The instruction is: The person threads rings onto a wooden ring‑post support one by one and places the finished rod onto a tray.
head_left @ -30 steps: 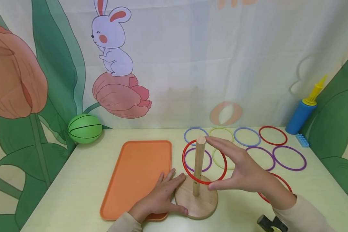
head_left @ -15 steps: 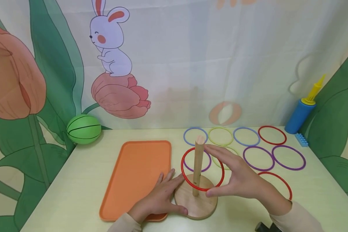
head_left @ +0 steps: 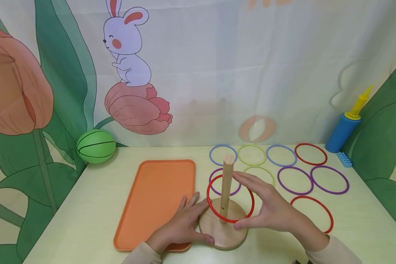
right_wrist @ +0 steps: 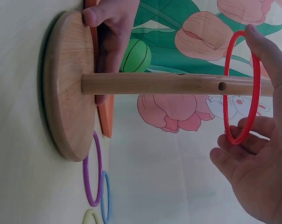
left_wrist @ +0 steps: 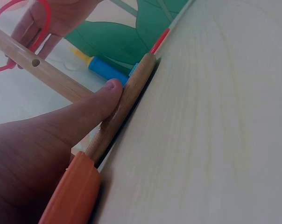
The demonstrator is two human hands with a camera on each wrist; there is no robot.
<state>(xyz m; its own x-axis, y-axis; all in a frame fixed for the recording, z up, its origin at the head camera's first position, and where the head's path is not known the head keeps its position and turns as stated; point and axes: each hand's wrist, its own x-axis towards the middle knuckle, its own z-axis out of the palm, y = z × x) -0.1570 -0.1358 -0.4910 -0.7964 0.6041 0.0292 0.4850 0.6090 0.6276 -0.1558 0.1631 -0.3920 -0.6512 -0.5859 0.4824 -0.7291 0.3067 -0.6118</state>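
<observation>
A wooden post (head_left: 227, 183) rises upright from a round wooden base (head_left: 224, 234). Around the post, above the base, a red ring (head_left: 232, 221) is held by my right hand (head_left: 270, 207), thumb at the near edge and fingers on the far side. The right wrist view shows the red ring (right_wrist: 228, 112) encircling the post (right_wrist: 155, 84), with thumb and fingertips pinching its rim. My left hand (head_left: 181, 227) rests on the base's left edge with fingers spread; its thumb (left_wrist: 106, 95) presses on the base in the left wrist view.
An orange tray (head_left: 158, 190) lies left of the base, partly under my left hand. Several blue, yellow, purple and red rings, such as a purple ring (head_left: 330, 191), lie on the table at right. A green ball (head_left: 96, 146) and a blue pump (head_left: 343, 132) stand at the back.
My right hand has moved down along the post with the red ring. My left hand stays at the base.
</observation>
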